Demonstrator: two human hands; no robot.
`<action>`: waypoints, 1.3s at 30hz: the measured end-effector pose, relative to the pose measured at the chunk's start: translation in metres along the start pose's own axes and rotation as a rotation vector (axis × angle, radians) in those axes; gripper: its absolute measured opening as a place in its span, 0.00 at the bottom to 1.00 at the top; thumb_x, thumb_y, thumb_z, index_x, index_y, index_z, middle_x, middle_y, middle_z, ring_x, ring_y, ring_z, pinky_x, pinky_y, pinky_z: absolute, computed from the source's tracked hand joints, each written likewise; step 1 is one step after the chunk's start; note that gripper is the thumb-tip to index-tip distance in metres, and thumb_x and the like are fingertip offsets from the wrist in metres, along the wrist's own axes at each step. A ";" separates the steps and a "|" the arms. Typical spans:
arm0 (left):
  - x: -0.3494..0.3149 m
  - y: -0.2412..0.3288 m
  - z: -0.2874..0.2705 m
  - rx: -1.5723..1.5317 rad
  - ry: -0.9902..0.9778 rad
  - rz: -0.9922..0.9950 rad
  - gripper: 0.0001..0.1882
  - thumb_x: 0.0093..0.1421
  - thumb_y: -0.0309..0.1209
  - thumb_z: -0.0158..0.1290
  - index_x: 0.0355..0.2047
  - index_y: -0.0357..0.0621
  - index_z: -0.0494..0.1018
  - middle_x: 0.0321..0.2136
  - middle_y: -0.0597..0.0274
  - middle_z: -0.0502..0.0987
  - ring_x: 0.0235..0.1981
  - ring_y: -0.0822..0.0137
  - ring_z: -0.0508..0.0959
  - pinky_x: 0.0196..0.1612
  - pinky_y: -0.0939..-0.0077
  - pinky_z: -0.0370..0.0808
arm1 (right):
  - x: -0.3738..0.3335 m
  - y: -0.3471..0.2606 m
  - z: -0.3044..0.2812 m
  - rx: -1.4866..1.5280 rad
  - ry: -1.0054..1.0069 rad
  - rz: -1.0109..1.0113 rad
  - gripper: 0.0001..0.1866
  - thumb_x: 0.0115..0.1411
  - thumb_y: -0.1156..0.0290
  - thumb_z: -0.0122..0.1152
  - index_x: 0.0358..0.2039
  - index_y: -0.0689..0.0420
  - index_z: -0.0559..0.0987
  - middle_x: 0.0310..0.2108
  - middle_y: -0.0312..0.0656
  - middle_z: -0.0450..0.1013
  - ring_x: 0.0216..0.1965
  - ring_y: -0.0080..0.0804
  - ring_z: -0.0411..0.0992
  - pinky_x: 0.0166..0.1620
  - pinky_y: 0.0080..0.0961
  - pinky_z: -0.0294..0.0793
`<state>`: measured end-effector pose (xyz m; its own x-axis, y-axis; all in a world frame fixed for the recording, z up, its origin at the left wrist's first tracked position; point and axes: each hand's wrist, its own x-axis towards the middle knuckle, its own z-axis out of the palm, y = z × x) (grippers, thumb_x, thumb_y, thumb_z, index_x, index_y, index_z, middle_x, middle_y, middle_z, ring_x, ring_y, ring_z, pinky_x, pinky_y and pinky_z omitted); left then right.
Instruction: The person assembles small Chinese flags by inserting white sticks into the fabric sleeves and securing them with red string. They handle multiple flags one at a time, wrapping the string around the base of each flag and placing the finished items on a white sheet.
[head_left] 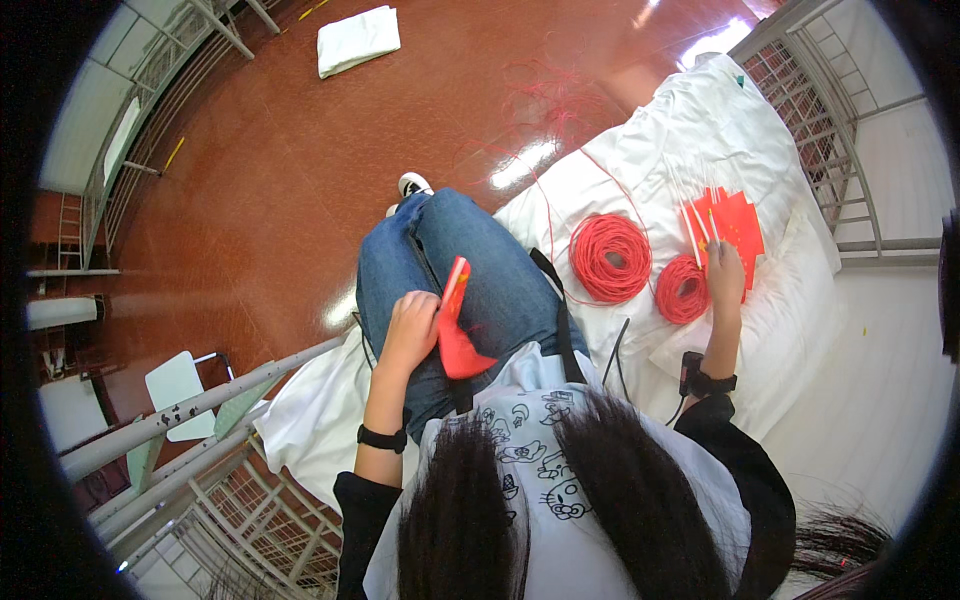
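Over my lap, my left hand grips a small red flag with yellow marks, its cloth partly folded and hanging over my jeans. To the right on the bed, my right hand reaches onto a fanned pile of small red flags with thin white sticks. Its fingers are closed at one of the flags' sticks; the fingertips are partly hidden. Beside that hand lies a smaller coil of red cord, and left of it a larger coil of red cord.
I sit on a bed with rumpled white bedding. Loose red cord trails from the bed onto the reddish floor. A folded white cloth lies on the floor. Metal bed rails run at the left, near a white chair.
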<state>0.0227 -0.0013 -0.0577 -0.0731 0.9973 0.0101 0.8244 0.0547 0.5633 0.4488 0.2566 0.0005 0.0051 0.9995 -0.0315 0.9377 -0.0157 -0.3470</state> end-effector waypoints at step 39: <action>-0.002 0.064 -0.077 -0.374 0.254 -0.217 0.14 0.64 0.38 0.47 0.31 0.38 0.68 0.15 0.50 0.71 0.17 0.54 0.76 0.21 0.68 0.68 | -0.048 -0.160 -0.028 1.574 -0.292 -0.410 0.13 0.65 0.68 0.44 0.35 0.66 0.71 0.29 0.47 0.71 0.29 0.36 0.74 0.36 0.31 0.74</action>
<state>0.0325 -0.0035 0.0419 -0.3932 0.9188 0.0347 0.5206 0.1913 0.8321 0.3082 0.2119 0.0838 -0.3706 0.9082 0.1946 -0.3904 0.0378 -0.9199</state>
